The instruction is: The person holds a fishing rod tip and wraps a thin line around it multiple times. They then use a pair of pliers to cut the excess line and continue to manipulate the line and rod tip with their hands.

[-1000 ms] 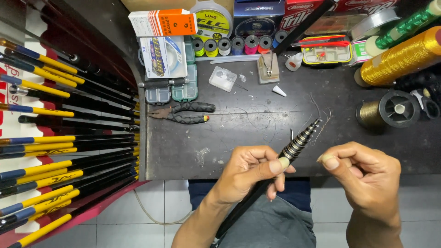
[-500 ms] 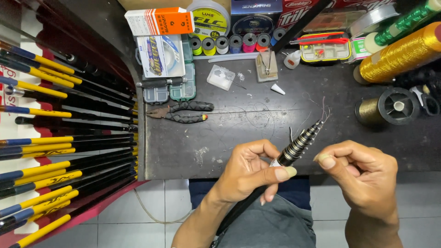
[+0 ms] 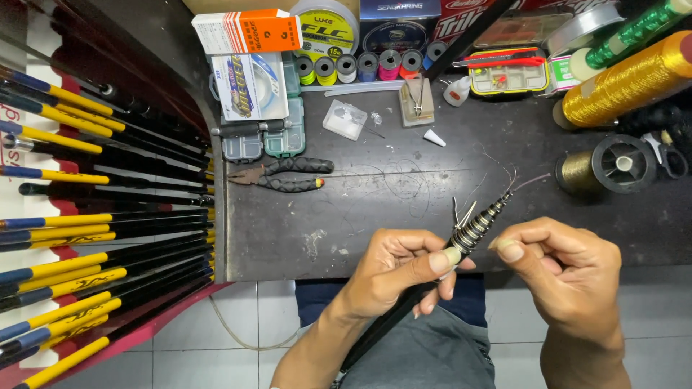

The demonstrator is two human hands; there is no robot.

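I'm looking down at a dark, scuffed table (image 3: 375, 216) streaked with stray thread. The left hand (image 3: 400, 277) is curled tight around a slim black rod (image 3: 393, 317), matte and smooth, thumb pressed just below its tip. That tip (image 3: 479, 223) is a stack of ringed, banded collars, black and silver, tapering upward, with thin wire guides sticking out and fine threads trailing off the end. The rod runs down over my lap, tip raised just above the table's near edge. The right hand (image 3: 566, 277) is closed in a loose fist, thumb and forefinger pinched together right beside the tip; whether thread sits in that pinch, I can't tell. Further back lie rubber-gripped pliers (image 3: 285, 175), a glossy gold thread cone (image 3: 623, 79), a black spool (image 3: 621, 163) and small clear plastic boxes (image 3: 263, 137). On the left, a rack of yellow-and-black rods (image 3: 79, 238).
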